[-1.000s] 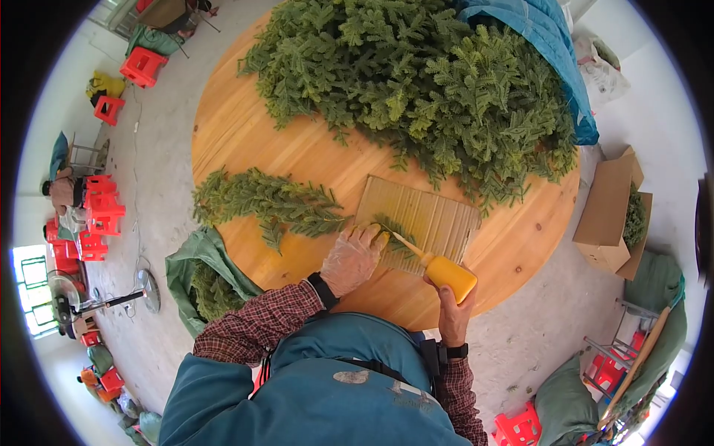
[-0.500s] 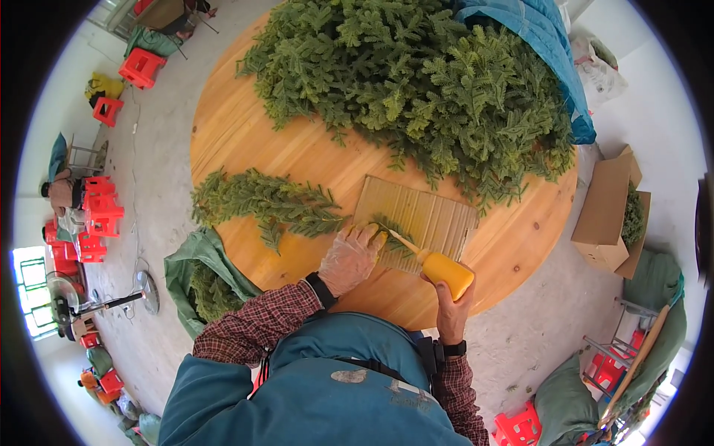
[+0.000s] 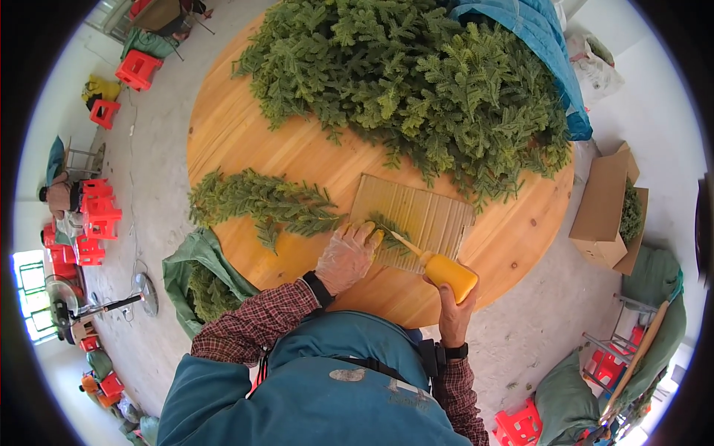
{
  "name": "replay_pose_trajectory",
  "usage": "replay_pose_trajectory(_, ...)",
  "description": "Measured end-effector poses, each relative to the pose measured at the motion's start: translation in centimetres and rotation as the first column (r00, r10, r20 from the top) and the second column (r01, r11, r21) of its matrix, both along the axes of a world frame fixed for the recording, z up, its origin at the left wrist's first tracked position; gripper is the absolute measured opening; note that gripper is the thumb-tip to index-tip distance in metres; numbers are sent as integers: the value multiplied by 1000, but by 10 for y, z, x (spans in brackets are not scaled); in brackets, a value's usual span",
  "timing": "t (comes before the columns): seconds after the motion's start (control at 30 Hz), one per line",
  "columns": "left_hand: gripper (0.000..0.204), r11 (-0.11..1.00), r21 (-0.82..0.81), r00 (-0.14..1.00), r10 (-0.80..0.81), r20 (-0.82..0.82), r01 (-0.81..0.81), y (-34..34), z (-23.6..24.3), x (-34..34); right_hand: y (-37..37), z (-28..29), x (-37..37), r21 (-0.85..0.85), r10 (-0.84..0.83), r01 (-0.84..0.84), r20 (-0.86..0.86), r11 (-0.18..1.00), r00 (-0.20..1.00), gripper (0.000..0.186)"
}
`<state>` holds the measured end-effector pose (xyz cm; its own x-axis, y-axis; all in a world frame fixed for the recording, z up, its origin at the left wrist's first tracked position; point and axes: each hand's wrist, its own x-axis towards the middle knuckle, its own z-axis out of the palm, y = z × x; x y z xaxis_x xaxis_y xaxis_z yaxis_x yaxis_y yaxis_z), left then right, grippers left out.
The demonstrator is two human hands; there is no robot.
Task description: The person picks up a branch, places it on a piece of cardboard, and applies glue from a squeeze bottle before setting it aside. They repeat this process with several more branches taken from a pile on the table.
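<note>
My left hand, in a clear plastic glove, pinches the stem end of a small fir sprig. That sprig lies over a piece of corrugated cardboard on the round wooden table. Wrapped in my right hand is a yellow squeeze bottle. It is tilted, and its long thin nozzle points at the sprig, close to my left fingertips. Whether the tip touches the sprig, I cannot tell. Left of my gloved hand lies a row of fir sprigs.
A large heap of fir branches covers the table's far side, beside a blue sack. A green sack of greenery sits at the left edge. An open cardboard box stands right, a fan left, with red stools beyond.
The squeeze bottle has shifted slightly right and toward me in my right hand. My left hand keeps its pinch on the sprig. The whole view has drifted a little.
</note>
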<state>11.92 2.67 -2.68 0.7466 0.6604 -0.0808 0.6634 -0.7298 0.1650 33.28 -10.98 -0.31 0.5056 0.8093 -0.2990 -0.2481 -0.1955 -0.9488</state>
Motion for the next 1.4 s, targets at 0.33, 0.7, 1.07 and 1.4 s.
replay_pose_trajectory(0.33,47,1000,5,1000,-3,0,3,-2,-2,-1,12,7,-3,-48,45,-39,130,998,991,44)
replay_pose_trajectory(0.7,47,1000,-18,1000,-5,-16,5,-1,-3,-2,4,10,3,-31,20,-18,87,999,996,49)
replay_pose_trajectory(1.07,48,1000,-17,999,-2,-34,2,-2,0,-1,16,10,-3,-84,49,-36,150,996,987,47)
replay_pose_trajectory(1.4,55,1000,-14,999,13,29,-13,-2,-9,-4,4,13,9,-74,42,-30,170,997,985,46)
